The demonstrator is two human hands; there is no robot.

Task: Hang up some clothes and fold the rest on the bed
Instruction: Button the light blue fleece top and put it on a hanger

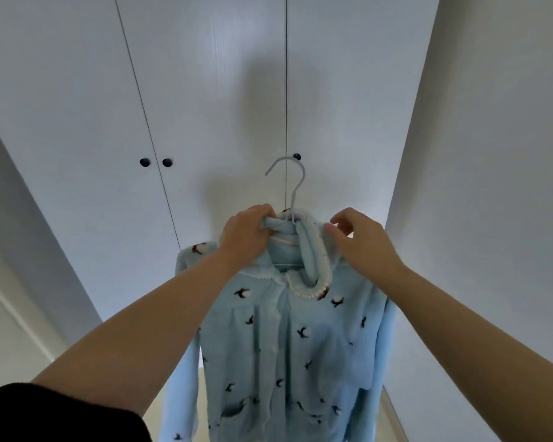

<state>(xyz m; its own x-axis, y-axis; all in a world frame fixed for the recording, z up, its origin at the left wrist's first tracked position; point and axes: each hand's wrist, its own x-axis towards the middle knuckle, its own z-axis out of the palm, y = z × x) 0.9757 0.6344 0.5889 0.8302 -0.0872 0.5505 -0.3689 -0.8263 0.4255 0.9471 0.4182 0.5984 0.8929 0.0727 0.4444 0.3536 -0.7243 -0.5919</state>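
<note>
Black sleeve (61, 413) shows at the lower left, closest of all, and two bare forearms reach out from there towards the wardrobe. The left hand (246, 232) is clenched around the bunched fabric at the neck of a pale blue top (288, 346), right at the base of the hanger's hook. The right hand (363, 242) is at the other side of the collar (310, 269), fingers curled, thumb and forefinger close against the white ruffled trim. From where I stand I can't tell whether it really pinches the trim or only touches it.

The top is on a white hanger (292, 183) and held up in the air in front of the wardrobe doors (205, 90). The hook is free, caught on nothing. The top hangs straight down from the hanger's shoulders, front facing us, sleeves falling at both sides. It has small dark bird-like marks all over and pockets low down near the hem.

The doors are white and closed. A pair of dark round knobs (156, 162) sits to the left, and one more knob (297, 156) is just behind the hook. A plain wall (492, 154) runs along the right.
</note>
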